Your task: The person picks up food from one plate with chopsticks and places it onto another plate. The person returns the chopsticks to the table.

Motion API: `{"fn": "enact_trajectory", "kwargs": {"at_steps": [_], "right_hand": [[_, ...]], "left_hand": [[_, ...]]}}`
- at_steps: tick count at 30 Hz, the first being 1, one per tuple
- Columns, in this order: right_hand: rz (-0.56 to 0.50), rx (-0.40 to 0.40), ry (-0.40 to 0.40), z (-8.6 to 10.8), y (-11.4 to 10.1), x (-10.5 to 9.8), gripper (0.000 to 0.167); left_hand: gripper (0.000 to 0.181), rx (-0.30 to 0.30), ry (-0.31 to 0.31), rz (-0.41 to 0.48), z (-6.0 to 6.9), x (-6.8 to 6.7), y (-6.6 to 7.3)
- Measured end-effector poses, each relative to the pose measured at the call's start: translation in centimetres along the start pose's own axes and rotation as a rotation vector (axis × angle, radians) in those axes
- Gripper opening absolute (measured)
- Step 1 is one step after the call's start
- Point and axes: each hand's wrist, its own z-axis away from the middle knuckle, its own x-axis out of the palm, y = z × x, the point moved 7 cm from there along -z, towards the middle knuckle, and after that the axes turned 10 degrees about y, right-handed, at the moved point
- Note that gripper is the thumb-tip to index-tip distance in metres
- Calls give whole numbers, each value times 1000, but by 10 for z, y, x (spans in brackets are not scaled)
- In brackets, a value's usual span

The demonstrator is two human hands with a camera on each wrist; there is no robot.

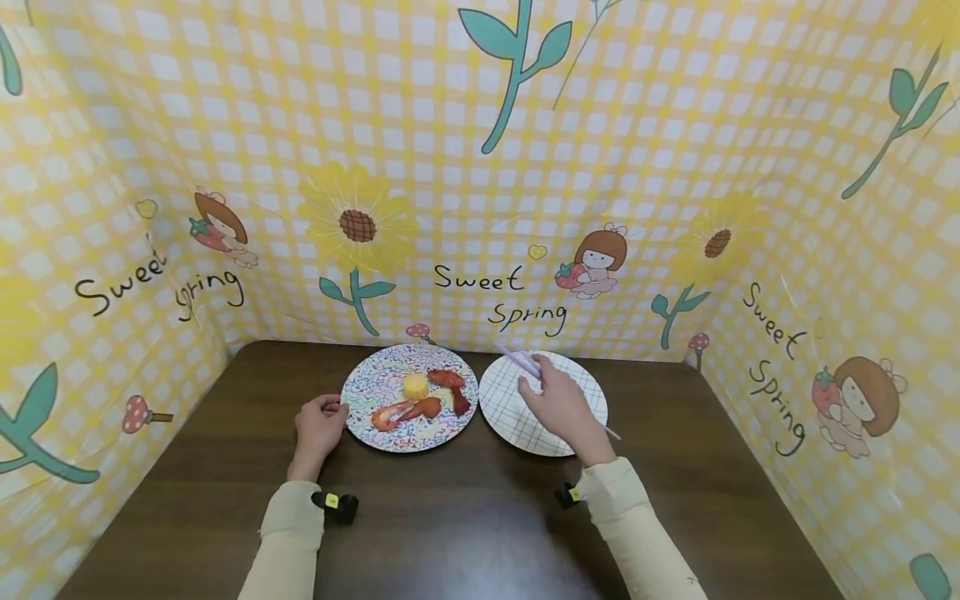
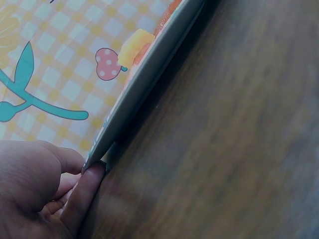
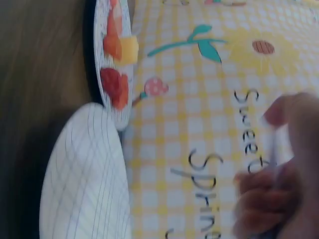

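My left hand [image 1: 318, 429] pinches the left rim of a speckled plate [image 1: 375, 375] between thumb and fingers. In the left wrist view that plate [image 2: 134, 89] is seen edge-on, with the fingertips at its edge. Food lies on it: a shrimp [image 1: 390, 415], a yellow corn piece [image 1: 416, 385] and reddish-brown pieces [image 1: 446, 379]. Above a white checked plate [image 1: 502, 404], my right hand [image 1: 562, 400] grips a slim lilac utensil [image 1: 519, 360]. Its thin end sticks out behind the hand. Blur in the right wrist view hides what kind it is.
Both plates stand side by side near the back of a dark wooden table [image 1: 435, 517]. A yellow checked cloth [image 1: 465, 192] with printed flowers and lettering rises behind and on both sides. Each wrist wears a small black camera [image 1: 341, 507].
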Motion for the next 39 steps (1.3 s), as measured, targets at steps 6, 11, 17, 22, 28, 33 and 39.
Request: {"fn": "enact_trajectory", "kwargs": {"at_steps": [6, 11, 17, 22, 28, 33, 39], "right_hand": [[72, 130, -94, 0, 55, 1, 48], [146, 182, -116, 2, 97, -3, 41], [168, 311, -185, 5, 140, -10, 46], [244, 363, -225, 7, 165, -11, 46], [364, 321, -278, 10, 176, -10, 49], [395, 249, -193, 10, 179, -17, 19], [347, 232, -58, 14, 180, -29, 6]], "left_hand": [[35, -2, -9, -5, 1, -2, 0], [35, 1, -8, -6, 1, -3, 0], [34, -7, -3, -2, 3, -3, -1], [33, -2, 1, -1, 4, -3, -1], [33, 9, 8, -3, 3, -1, 0], [32, 32, 19, 2, 1, -1, 2], [32, 34, 14, 0, 2, -1, 3]]}}
